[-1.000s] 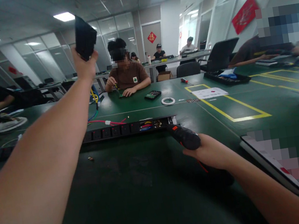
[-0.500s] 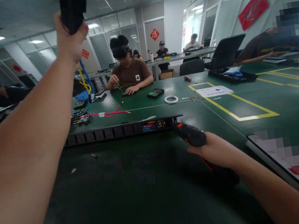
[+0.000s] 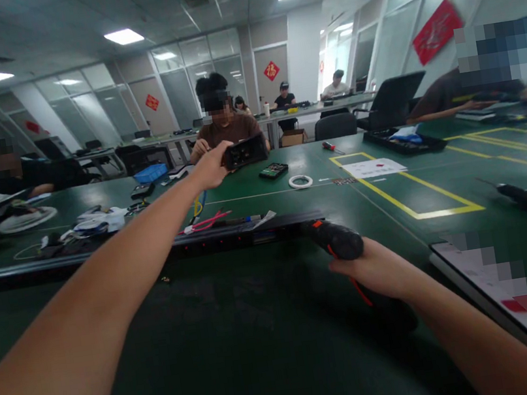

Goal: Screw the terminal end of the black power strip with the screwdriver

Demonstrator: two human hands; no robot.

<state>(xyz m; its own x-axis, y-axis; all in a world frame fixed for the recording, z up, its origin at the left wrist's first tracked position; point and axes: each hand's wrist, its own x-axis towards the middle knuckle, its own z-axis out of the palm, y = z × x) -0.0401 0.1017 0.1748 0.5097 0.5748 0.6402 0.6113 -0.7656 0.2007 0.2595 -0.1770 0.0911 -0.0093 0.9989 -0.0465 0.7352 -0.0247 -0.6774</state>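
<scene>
Fingers [image 3: 342, 267] occupied on both sides

Left hand [image 3: 213, 168]: pinching the near-left edge of a black box-like piece [image 3: 247, 152], raised, thumb uppermost; remaining fingers mostly hidden. Right hand [image 3: 373, 268]: wrapped round a black pistol-shaped power tool [image 3: 342, 240], nose at the right end of a long black bar [image 3: 230, 239]. Contact between nose and bar cannot be made out.

Bar lies crosswise on the green desk [image 3: 193, 356]. Behind it: red leads [image 3: 203, 224] and a pale slip of paper [image 3: 265, 218]. Near side: small brass-coloured bits [image 3: 165, 279], loose. Farther out, a white ring [image 3: 300, 181]; beyond, a seated person [image 3: 229, 126].

Risks (judgement): piece gripped by one edge only, so a slack pinch could let it tilt or drop. No hand steadies the bar; an off-square push from the tool might skid it or mark its end. A sweep of the left forearm could scatter the bits.
</scene>
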